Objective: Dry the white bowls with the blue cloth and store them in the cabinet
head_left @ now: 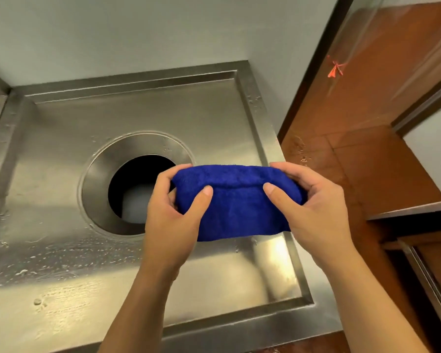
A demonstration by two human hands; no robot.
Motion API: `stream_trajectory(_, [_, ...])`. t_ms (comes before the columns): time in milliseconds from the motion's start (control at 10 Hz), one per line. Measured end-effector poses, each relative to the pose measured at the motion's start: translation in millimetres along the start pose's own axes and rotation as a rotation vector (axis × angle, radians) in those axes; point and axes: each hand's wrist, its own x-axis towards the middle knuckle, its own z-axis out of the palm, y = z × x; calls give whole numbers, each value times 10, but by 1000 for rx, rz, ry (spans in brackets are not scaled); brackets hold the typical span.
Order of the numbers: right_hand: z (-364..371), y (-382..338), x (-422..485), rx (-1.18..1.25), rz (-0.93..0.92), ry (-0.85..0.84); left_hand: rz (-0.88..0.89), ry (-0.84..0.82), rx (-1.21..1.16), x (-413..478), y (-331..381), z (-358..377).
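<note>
A blue cloth (pixel 236 202) is stretched in a rounded shape over something I cannot see, held above the right part of the steel counter. My left hand (pixel 175 207) grips its left side, thumb on the near face and fingers curled behind. My right hand (pixel 308 200) grips its right side the same way. No white of a bowl shows under the cloth.
The wet stainless steel counter (pixel 61 200) has a round opening (pixel 138 184) with a dark hole, just left of my hands. A grey wall stands behind. To the right lie a brown tiled floor (pixel 367 161) and a steel-edged frame (pixel 428 281).
</note>
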Motion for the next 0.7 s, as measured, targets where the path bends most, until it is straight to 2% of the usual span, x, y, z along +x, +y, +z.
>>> stream_trajectory(300, [324,1258,-62,-222,217,-50,-159,-56,337,87,-1248,175])
stream_trajectory(500, [445,1480,-78,-414,147,-5,-83,-35,560,134,-1425,222])
stream_trajectory(700, [456,1460,-94,-475,65,53,-92,33,690,169,-1372,233])
